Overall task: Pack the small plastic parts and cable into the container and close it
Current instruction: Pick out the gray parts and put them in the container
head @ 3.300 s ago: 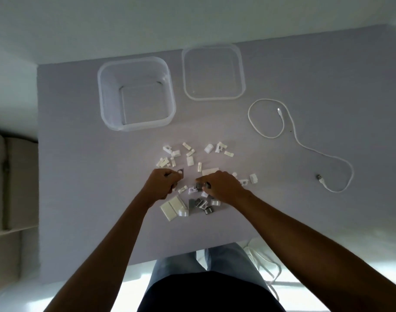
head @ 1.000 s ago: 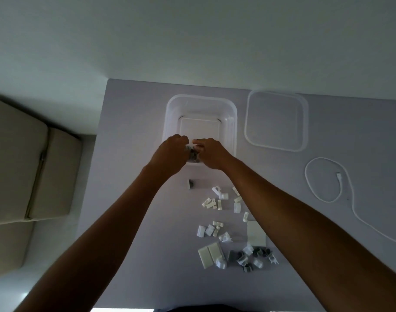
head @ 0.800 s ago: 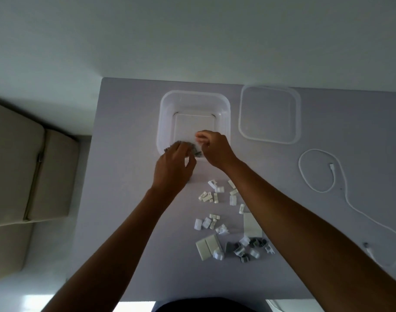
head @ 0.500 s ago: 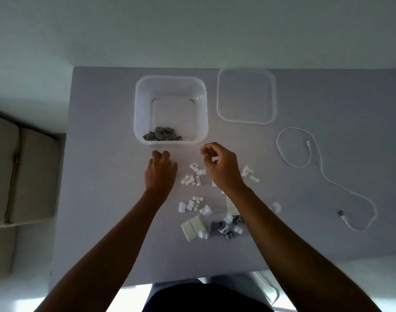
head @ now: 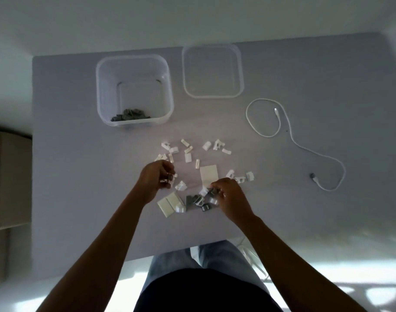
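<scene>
A clear square container (head: pixel 134 64) stands at the far left of the table with a small heap of grey parts (head: pixel 131 115) on its floor. Its clear lid (head: pixel 212 95) lies to its right. White plastic parts (head: pixel 188 157) are scattered in the middle, with grey parts (head: pixel 196 200) and flat white plates (head: pixel 170 203) nearer me. My left hand (head: pixel 156 179) is closed on small white parts. My right hand (head: pixel 228 197) pinches grey and white parts at the heap. A white cable (head: pixel 291 136) lies loose on the right.
The grey-lilac table (head: pixel 68 176) ends near my lap. A beige cabinet (head: pixel 10 181) stands to the left on the floor. More white cable (head: pixel 253 257) hangs below the table's near edge.
Both hands carried grey parts to the container, dropped them in, then pulled back to the pile. They now grip parts near the front of the heap.
</scene>
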